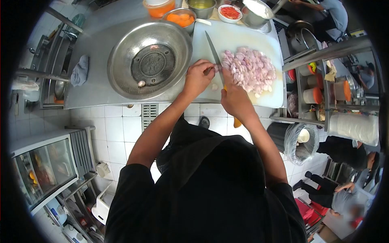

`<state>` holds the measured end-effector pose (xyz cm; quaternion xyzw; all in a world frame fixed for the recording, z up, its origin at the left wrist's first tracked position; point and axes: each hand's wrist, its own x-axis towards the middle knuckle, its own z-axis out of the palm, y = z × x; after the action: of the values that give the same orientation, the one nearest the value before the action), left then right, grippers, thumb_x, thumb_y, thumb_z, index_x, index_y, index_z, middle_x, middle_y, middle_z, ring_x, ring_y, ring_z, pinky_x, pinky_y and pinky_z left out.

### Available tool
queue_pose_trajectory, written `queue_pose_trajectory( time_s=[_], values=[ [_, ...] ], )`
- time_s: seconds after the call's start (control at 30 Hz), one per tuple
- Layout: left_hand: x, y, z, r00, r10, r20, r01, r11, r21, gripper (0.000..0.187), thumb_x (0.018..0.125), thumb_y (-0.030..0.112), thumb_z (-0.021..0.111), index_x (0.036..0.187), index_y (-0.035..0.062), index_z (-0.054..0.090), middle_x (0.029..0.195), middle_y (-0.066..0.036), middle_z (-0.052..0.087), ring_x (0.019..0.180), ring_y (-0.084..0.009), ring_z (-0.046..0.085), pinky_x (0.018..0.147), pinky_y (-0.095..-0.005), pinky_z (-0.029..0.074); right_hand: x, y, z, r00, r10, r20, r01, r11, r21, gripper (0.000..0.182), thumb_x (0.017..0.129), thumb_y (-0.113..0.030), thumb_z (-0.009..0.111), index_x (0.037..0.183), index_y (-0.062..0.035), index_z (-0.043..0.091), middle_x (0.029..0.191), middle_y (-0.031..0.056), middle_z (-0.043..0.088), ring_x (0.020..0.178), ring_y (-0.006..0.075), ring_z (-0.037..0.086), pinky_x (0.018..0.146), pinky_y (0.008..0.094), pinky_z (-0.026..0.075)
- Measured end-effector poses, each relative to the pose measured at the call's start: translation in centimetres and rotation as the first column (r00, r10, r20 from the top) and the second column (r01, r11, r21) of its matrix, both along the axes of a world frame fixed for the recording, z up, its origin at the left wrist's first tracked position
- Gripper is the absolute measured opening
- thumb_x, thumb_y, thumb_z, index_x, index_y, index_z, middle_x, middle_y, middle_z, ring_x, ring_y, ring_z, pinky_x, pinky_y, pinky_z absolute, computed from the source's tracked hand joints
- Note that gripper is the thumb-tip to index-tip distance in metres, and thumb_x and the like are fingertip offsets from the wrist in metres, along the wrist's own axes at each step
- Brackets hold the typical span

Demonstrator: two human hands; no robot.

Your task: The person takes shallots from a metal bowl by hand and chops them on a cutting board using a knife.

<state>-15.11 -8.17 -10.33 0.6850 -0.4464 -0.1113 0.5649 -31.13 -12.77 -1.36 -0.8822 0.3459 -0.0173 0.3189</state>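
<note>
My right hand [235,97] is closed round the orange-yellow handle of a knife [213,47], whose long blade points away from me over the white cutting board [243,34]. The fingers of my left hand [198,77] pinch a small shallot [217,68] against the board, close beside the blade. To the right of the knife lies a broad heap of sliced shallots [251,71]. A wide steel basin [117,60] stands left of the board, with a whole shallot [141,84] and a small reddish scrap [154,47] in it.
Behind the board and basin stand a bowl of orange slices [180,19], a bowl of red strips [230,12] and several other containers. A grey cloth [80,70] lies at the table's left. At right are a lined bin [302,141], shelves and other people.
</note>
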Motion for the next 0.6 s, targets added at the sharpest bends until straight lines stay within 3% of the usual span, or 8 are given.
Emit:
queue_pose_trajectory(
  time_s=[0.07, 0.13, 0.27, 0.37, 0.47, 0.6],
  values=[
    [0.0, -0.1, -0.3, 1.000, -0.005, -0.030, 0.005, 1.000, 0.003, 0.014, 0.082, 0.006, 0.073, 0.096, 0.0009, 0.074, 0.095, -0.009, 0.071, 0.077, -0.0232, 0.070, 0.071, -0.0332, 0.055, 0.7, -0.6, -2.7, 0.993, 0.012, 0.119, -0.006, 0.999, -0.053, 0.067, 0.092, -0.006, 0.051, 0.154, -0.0025, 0.027, 0.099, 0.0330, 0.068, 0.093, 0.0501, 0.066, 0.089, 0.0555, 0.050],
    [0.2, -0.2, -0.2, 1.000, 0.010, -0.018, -0.010, 1.000, -0.007, 0.014, 0.082, 0.006, 0.073, 0.095, 0.0008, 0.074, 0.095, -0.009, 0.071, 0.078, -0.0242, 0.070, 0.072, -0.0336, 0.055, 1.4, -1.3, -2.5, 0.993, 0.030, 0.119, -0.022, 0.997, -0.069, 0.068, 0.092, -0.007, 0.051, 0.155, -0.0033, 0.025, 0.100, 0.0337, 0.067, 0.093, 0.0502, 0.065, 0.089, 0.0553, 0.050],
    [0.1, 0.0, -0.1, 1.000, 0.000, 0.014, -0.001, 1.000, 0.021, 0.014, 0.081, 0.006, 0.073, 0.094, 0.0006, 0.073, 0.094, -0.010, 0.071, 0.079, -0.0264, 0.070, 0.073, -0.0340, 0.055, 0.7, -1.5, 2.2, 0.997, 0.004, -0.076, 0.001, 0.997, 0.074, 0.073, 0.092, -0.007, 0.055, 0.158, -0.0073, 0.023, 0.100, 0.0334, 0.068, 0.091, 0.0503, 0.065, 0.084, 0.0557, 0.050],
    [0.1, 0.1, -0.1, 0.999, -0.016, 0.046, 0.015, 1.000, 0.018, 0.014, 0.084, 0.005, 0.074, 0.097, -0.0012, 0.073, 0.099, -0.007, 0.072, 0.076, -0.0189, 0.069, 0.071, -0.0296, 0.055, -0.1, -1.0, 3.2, 0.996, 0.024, -0.088, -0.021, 0.999, 0.035, 0.074, 0.092, -0.008, 0.055, 0.158, -0.0072, 0.023, 0.095, 0.0338, 0.068, 0.089, 0.0507, 0.066, 0.083, 0.0555, 0.050],
    [0.2, 0.1, -0.3, 1.000, -0.015, 0.020, 0.014, 0.999, 0.038, 0.015, 0.085, 0.005, 0.074, 0.098, -0.0007, 0.073, 0.100, -0.007, 0.072, 0.077, -0.0192, 0.069, 0.072, -0.0301, 0.055, 0.9, -0.7, -0.5, 1.000, -0.026, 0.017, 0.025, 0.999, 0.028, 0.074, 0.092, -0.009, 0.055, 0.159, -0.0077, 0.023, 0.094, 0.0339, 0.067, 0.088, 0.0501, 0.066, 0.083, 0.0553, 0.050],
    [0.2, 0.1, 0.1, 1.000, -0.001, 0.031, -0.001, 0.998, 0.055, 0.015, 0.085, 0.006, 0.074, 0.099, 0.0000, 0.073, 0.100, -0.008, 0.072, 0.078, -0.0194, 0.070, 0.073, -0.0302, 0.056, 1.8, -1.6, -1.6, 1.000, 0.014, -0.012, -0.014, 1.000, 0.007, 0.071, 0.092, -0.008, 0.051, 0.157, -0.0037, 0.023, 0.100, 0.0335, 0.068, 0.095, 0.0488, 0.066, 0.088, 0.0549, 0.050]
  ],
)
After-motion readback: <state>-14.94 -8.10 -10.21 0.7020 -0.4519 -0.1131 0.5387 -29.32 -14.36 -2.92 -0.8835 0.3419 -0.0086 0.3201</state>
